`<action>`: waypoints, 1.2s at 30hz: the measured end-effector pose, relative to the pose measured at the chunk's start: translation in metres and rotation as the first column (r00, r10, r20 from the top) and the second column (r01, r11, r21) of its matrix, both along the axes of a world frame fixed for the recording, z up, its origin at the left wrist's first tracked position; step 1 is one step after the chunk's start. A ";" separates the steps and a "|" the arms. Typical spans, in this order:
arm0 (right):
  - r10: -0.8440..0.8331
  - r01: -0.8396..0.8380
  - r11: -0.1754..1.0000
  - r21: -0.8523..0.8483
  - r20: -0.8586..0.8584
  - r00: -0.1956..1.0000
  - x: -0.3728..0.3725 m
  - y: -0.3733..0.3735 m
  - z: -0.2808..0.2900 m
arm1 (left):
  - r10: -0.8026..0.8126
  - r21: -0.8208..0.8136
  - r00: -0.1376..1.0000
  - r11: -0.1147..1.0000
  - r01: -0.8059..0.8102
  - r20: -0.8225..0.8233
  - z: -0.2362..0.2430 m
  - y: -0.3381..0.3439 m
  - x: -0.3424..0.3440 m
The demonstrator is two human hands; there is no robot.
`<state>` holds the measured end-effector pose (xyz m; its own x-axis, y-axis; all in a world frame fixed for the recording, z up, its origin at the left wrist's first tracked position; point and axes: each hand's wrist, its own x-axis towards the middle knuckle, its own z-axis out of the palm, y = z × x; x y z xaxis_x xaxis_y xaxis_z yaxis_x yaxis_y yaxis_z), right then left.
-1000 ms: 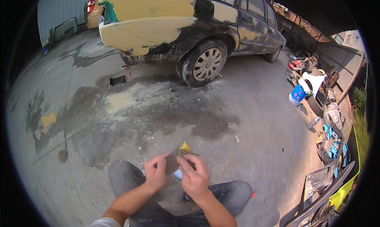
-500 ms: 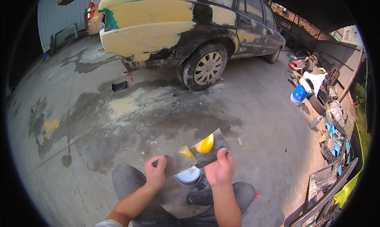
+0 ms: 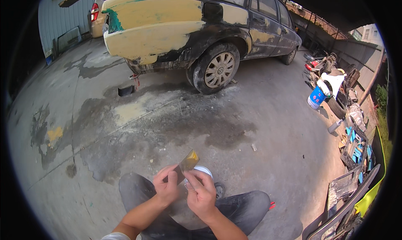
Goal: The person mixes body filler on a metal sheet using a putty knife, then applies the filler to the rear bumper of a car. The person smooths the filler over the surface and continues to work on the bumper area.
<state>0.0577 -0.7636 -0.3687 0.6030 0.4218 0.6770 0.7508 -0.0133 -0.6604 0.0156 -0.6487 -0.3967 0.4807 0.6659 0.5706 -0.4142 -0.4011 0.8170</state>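
Yellow paste sits near the tip of a thin, dark spreader blade, which is held tilted at the lower centre of the frame, above the person's lap. The left hand has its thumb and fingers closed on the left part of that blade. The right hand is just beside it, fingers bent and drawn close together, the foremost fingertips at the blade's lower right edge; whether they grip this blade or something else hidden among them, I cannot tell. Right behind the right hand is a round white container, partly covered by the fingers. Dark grey trousers spread to both sides at the bottom of the frame, with a dark shoe between the knees. Stained concrete floor fills the middle, and a curved black piece lies on it left of centre. Across the top stands a black car, its rear corner coated with beige filler around a green patch; its rear wheel is at upper centre. A beige vehicle is partly visible at upper left, near a corrugated wall. Along the right side are a blue bucket, a loose tyre, a grey bottle and, at lower right, a yellow-green panel.
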 end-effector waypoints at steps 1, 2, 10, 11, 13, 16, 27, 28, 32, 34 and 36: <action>0.056 -0.056 0.998 -0.003 -0.070 0.996 -0.004 0.001 -0.003 | 0.027 0.046 0.999 0.999 -0.028 0.040 0.002 0.004 0.001; 0.120 -0.118 0.993 0.026 -0.111 0.987 -0.007 0.002 -0.004 | -0.004 -0.075 1.000 0.997 0.005 0.016 0.003 0.005 -0.003; 0.812 0.132 0.454 0.881 -0.470 0.347 0.061 -0.020 0.020 | -0.079 -0.424 0.994 0.899 0.105 0.078 0.000 0.008 -0.006; 0.764 0.014 0.565 0.825 -0.529 0.370 0.062 -0.021 0.018 | -0.136 -0.524 0.990 0.840 0.140 0.046 -0.002 0.007 -0.003; 0.649 -0.155 0.737 0.658 -0.624 0.436 0.057 -0.020 0.010 | -0.185 -0.649 0.982 0.741 0.169 0.045 -0.006 0.006 0.000; 0.220 -0.199 0.975 0.097 -0.534 0.817 0.046 -0.021 0.002 | -0.144 -0.667 0.985 0.726 0.169 0.093 -0.007 0.012 0.002; -0.017 0.018 1.000 0.017 -0.049 0.999 0.003 0.000 0.004 | 0.001 0.030 1.000 1.000 -0.001 -0.012 0.003 -0.001 -0.006; 0.035 -0.034 0.999 0.039 -0.043 0.998 0.000 -0.001 0.000 | 0.000 0.012 1.000 1.000 0.000 -0.010 0.003 0.002 -0.005; 0.151 -0.137 0.989 0.062 -0.398 0.905 0.020 -0.008 0.000 | 0.080 -0.073 0.993 0.995 -0.074 0.083 0.004 0.011 -0.004; 0.369 -0.102 0.905 0.414 -0.642 0.672 0.042 -0.015 0.009 | 0.144 -0.101 0.985 0.986 -0.134 0.091 0.003 0.012 -0.005; 0.662 0.016 0.676 0.736 -0.618 0.424 0.061 -0.019 0.017 | -0.041 -0.292 0.996 0.954 0.063 0.080 0.000 0.009 -0.005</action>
